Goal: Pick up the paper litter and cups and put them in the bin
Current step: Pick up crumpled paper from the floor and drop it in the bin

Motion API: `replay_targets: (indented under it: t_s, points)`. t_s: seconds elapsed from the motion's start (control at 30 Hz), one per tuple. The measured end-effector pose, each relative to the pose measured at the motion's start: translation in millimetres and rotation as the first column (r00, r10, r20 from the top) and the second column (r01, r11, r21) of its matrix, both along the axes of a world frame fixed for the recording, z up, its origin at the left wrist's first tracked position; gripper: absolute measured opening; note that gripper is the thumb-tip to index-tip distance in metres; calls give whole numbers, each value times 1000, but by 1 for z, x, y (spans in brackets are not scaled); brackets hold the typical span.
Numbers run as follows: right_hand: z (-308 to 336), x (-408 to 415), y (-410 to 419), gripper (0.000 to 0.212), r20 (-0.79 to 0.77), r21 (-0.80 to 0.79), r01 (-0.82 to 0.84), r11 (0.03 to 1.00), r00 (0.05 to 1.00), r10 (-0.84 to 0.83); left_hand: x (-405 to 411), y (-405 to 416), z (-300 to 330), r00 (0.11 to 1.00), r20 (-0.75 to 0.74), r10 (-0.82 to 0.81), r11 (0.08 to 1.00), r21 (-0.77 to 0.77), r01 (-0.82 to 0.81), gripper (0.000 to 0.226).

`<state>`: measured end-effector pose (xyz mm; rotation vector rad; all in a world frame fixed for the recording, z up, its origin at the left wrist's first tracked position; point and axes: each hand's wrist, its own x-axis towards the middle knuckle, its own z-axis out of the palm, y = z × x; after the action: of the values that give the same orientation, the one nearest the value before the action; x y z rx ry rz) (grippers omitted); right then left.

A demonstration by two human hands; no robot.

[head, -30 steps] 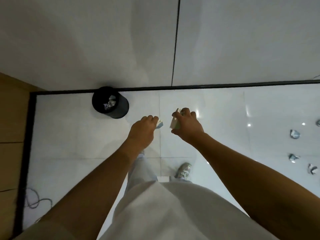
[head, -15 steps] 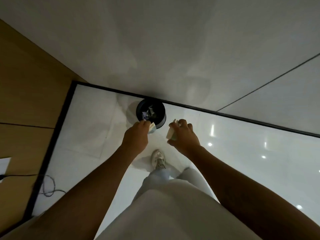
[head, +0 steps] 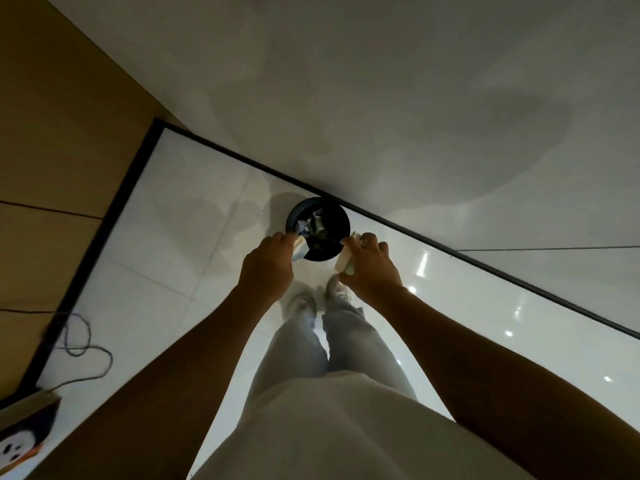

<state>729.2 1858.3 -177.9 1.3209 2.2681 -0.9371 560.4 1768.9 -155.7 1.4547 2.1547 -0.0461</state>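
Observation:
A round black bin (head: 337, 216) stands on the white floor against the wall base, with crumpled paper (head: 310, 224) inside it. My left hand (head: 268, 268) grips a crumpled paper scrap (head: 300, 250) right at the bin's near left rim. My right hand (head: 370, 270) holds a pale paper cup (head: 345, 259) at the bin's near right rim. Both hands hover just in front of the bin's opening.
A white wall with a dark skirting strip (head: 485, 268) runs behind the bin. A wooden panel (head: 52, 168) fills the left side. A thin cable (head: 81, 344) loops on the floor at lower left beside a printed box (head: 24, 434). My legs and shoes (head: 304, 304) are below the hands.
I have walked closer to the bin, which now lies directly ahead of both hands. The hands keep their hold on the paper scrap and the cup.

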Motion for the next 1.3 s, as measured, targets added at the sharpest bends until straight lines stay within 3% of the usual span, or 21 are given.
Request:
replay_targets:
  t_s: [0.37, 0.53, 1.07, 1.3]
  points:
    - [-90, -74, 23, 76, 22, -59, 18, 998, 1000, -17, -35, -9, -77, 997, -26, -75, 989, -129, 71, 41]
    - [-124, -84, 17, 80, 65, -71, 117, 991, 992, -112, -48, -21, -103, 994, -10, -107, 983, -148, 104, 42]
    - [-118, -42, -17, 67, 63, -88, 368, 925, 929, -364, -37, 54, -135, 983, 94, -160, 983, -76, 168, 44]
    - [-112, -33, -20, 65, 51, -94, 425, 900, 905, -422, -27, 68, -139, 952, 65, -298, 945, -124, 304, 39]
